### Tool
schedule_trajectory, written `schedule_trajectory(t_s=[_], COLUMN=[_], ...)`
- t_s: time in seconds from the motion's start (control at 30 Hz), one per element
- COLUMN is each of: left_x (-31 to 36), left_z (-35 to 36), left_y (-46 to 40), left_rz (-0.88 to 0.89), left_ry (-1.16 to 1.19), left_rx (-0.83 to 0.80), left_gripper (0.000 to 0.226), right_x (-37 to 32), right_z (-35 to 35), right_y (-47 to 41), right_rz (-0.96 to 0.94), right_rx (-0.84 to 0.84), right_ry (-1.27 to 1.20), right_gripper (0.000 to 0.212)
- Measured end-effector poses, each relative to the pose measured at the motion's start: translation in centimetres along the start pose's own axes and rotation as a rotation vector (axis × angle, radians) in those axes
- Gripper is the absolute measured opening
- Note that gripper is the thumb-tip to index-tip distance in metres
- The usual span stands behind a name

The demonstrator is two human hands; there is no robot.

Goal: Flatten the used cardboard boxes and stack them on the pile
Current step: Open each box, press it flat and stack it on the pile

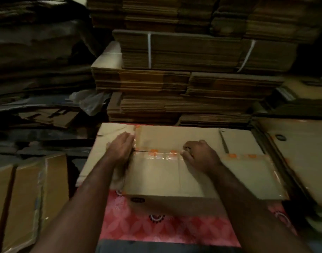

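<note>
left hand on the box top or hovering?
Touching. The head view shows the left hand lying flat, palm down, on the top of the cardboard box at the taped seam, with no gap visible.

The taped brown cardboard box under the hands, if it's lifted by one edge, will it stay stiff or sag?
The taped brown cardboard box would probably sag somewhat: it looks partly flattened, with a slit in the glossy tape seam. It likely feels light, being thin empty board. The left hand lies flat and the right hand is curled at the seam, so loose flaps may swing.

Both forearms are bare, no sleeves; left hand and right hand ungloved.
</note>
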State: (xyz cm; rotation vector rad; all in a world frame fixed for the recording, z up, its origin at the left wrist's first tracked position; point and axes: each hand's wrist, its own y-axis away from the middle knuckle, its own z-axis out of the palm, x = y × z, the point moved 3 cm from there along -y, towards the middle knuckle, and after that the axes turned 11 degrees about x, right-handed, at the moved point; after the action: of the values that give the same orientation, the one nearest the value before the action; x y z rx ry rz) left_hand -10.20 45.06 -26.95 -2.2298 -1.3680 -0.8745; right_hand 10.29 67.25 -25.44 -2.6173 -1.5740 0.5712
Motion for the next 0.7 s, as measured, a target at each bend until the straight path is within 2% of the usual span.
schedule_trajectory(t_s=[0.07, 0.13, 0.17, 0.23, 0.3, 0.4, 0.43, 0.53, 0.57, 0.7], left_x=[1.7, 3.5, 4.1, 4.9, 5.8, 6.8, 7.1, 6.9, 6.9, 8.6], left_z=[-1.1, -2.2, -2.5, -2.6, -2.7, -2.0, -2.0, -2.8, -3.1, -2.0], left_y=[0.8, 1.9, 2.4, 3.4, 5.4, 7.8, 8.5, 10.1, 10.4, 13.2], left_rz=[-0.032, -0.098, -0.097, -0.055, 0.042, 0.233, 0.256, 0.219, 0.207, 0.212], left_ry=[0.174, 0.339, 0.349, 0.305, 0.309, 0.249, 0.260, 0.290, 0.253, -0.098], left_rx=[-0.039, -0.157, -0.219, -0.296, -0.285, -0.291, -0.339, -0.463, -0.480, -0.621], left_gripper=[0.049, 0.059, 0.063, 0.076, 0.086, 0.058, 0.057, 0.089, 0.093, 0.072], right_x=[-0.5, -0.5, -0.5, -0.7, -1.1, -1.4, -1.4, -1.5, -1.5, -1.1], right_z=[-2.8, -6.0, -7.3, -9.6, -10.8, -11.2, -11.0, -9.8, -9.3, -6.7], right_y=[-0.3, -0.2, 0.1, 1.2, 2.8, 5.0, 5.9, 8.4, 9.3, 12.1], right_rz=[0.054, 0.075, 0.062, 0.038, 0.031, 0.050, 0.058, 0.027, 0.014, -0.051], right_rx=[-0.008, -0.040, -0.090, -0.221, -0.319, -0.421, -0.475, -0.568, -0.576, -0.534], right_ry=[0.022, 0.019, -0.006, -0.086, -0.152, -0.252, -0.284, -0.254, -0.224, -0.048], right_gripper=[0.033, 0.031, 0.028, 0.021, 0.020, 0.028, 0.032, 0.052, 0.057, 0.066])
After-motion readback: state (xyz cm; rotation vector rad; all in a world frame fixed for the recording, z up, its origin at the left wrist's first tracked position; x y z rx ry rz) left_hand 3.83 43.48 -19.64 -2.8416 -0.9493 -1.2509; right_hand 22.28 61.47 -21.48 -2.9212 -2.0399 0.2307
